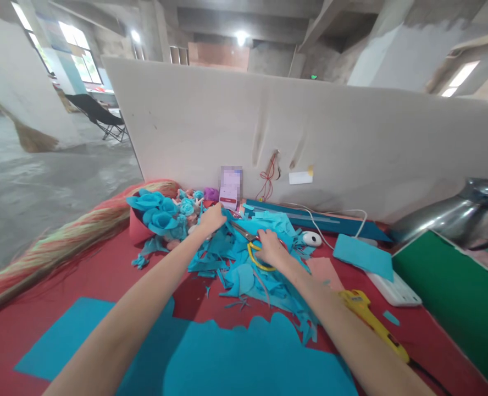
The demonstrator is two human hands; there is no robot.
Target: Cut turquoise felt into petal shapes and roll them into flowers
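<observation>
My left hand [213, 218] is closed at the far side of the scrap pile, its fingertips pinched at a small piece of blue paper [228, 215]. To its right, my right hand [271, 248] has its fingers closed around the scissors [244, 232]. A yellow handle loop [253, 258] shows below the fingers, and the blades point toward my left hand. Part of the handles is hidden by the hand. Beneath both hands lies a heap of cut light-blue paper scraps [239, 278].
Blue paper flowers [157, 212] stand at the left beside a straw bundle [83, 220]. A phone [230, 187] leans against the white panel [194, 121]. Large blue sheets [244, 357] lie in front. At right are a yellow glue gun [371, 322], a white box [396, 289] and a green board [445, 297].
</observation>
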